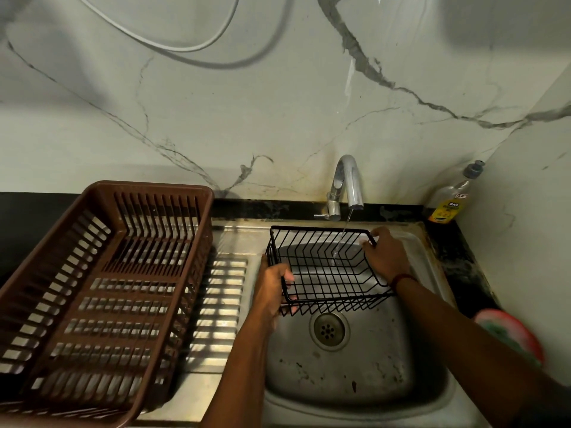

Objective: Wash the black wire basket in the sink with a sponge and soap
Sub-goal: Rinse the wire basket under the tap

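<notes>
Over the sink [355,366], left hand [273,282] and right hand [386,257] each curl round an end rim of the basket [324,270], holding it under the tap [346,183] stream, seemingly wetting it, so next one hand must let go to fetch sponge and soap [449,202].

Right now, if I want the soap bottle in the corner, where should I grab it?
Grab the soap bottle round its clear slim part, between the yellow label and the grey cap. Come from the sink side: it stands in the corner, with wall behind it and on its right, so left and front look like the only open ways in.
</notes>
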Demonstrator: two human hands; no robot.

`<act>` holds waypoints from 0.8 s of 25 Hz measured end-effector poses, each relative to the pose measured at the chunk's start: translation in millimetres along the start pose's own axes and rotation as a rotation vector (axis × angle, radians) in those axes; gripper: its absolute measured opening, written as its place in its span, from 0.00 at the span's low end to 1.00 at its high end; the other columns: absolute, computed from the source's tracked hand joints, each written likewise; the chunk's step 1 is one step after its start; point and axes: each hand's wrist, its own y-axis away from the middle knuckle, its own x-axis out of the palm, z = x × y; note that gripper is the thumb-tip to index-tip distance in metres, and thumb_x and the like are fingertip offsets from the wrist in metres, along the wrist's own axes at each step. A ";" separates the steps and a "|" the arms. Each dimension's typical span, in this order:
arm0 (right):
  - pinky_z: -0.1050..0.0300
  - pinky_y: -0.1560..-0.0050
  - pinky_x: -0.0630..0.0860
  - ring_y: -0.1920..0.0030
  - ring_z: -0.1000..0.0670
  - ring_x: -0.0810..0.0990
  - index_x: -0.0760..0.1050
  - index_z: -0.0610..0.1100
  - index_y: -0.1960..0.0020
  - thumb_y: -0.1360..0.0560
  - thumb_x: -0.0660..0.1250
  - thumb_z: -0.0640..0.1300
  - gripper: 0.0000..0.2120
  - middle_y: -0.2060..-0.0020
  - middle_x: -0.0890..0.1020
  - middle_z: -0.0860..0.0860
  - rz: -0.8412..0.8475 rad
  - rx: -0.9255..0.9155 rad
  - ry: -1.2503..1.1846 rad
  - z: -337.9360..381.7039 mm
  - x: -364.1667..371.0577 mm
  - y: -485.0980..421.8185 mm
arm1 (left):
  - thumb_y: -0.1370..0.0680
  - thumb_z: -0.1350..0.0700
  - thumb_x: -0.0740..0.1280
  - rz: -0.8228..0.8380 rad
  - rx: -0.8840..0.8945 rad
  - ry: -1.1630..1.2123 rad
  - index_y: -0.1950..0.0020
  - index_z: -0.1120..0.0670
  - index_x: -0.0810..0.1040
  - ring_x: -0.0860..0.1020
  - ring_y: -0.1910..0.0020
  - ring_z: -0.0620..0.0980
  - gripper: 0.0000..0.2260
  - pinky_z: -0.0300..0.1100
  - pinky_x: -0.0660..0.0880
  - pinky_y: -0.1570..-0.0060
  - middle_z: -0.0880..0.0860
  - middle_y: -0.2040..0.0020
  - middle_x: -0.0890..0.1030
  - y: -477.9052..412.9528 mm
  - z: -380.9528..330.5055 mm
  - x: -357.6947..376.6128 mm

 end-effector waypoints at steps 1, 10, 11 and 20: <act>0.54 0.56 0.75 0.57 0.45 0.81 0.68 0.46 0.38 0.20 0.64 0.48 0.13 0.54 0.82 0.44 0.056 0.073 -0.019 -6.1 6.0 -0.7 | 0.43 0.54 0.65 0.003 0.005 -0.003 0.63 0.55 0.72 0.73 0.73 0.53 0.11 0.40 0.66 0.73 0.54 0.64 0.72 -0.1 0.8 -0.6; 0.41 0.51 0.81 0.58 0.43 0.83 0.76 0.49 0.56 0.25 0.55 0.49 0.12 0.60 0.84 0.45 0.222 0.207 -0.085 -27.2 14.7 -7.8 | 0.41 0.52 0.66 0.054 0.075 -0.085 0.25 0.63 0.69 0.76 0.67 0.54 0.44 0.38 0.69 0.78 0.56 0.55 0.77 -2.8 20.3 -4.6; 0.43 0.50 0.80 0.57 0.42 0.83 0.77 0.47 0.55 0.23 0.57 0.46 0.10 0.58 0.84 0.44 0.196 0.181 -0.065 -23.0 11.8 -6.8 | 0.41 0.52 0.66 0.054 0.068 -0.071 0.25 0.64 0.69 0.77 0.67 0.55 0.43 0.39 0.69 0.77 0.56 0.57 0.78 -4.1 20.0 -4.6; 0.48 0.49 0.80 0.48 0.42 0.80 0.78 0.39 0.46 0.27 0.67 0.38 0.10 0.48 0.80 0.40 -0.244 -0.673 0.294 -8.7 2.3 30.2 | 0.40 0.59 0.64 0.118 0.207 0.102 0.23 0.45 0.68 0.76 0.59 0.59 0.43 0.46 0.74 0.66 0.60 0.41 0.79 -10.0 29.1 14.7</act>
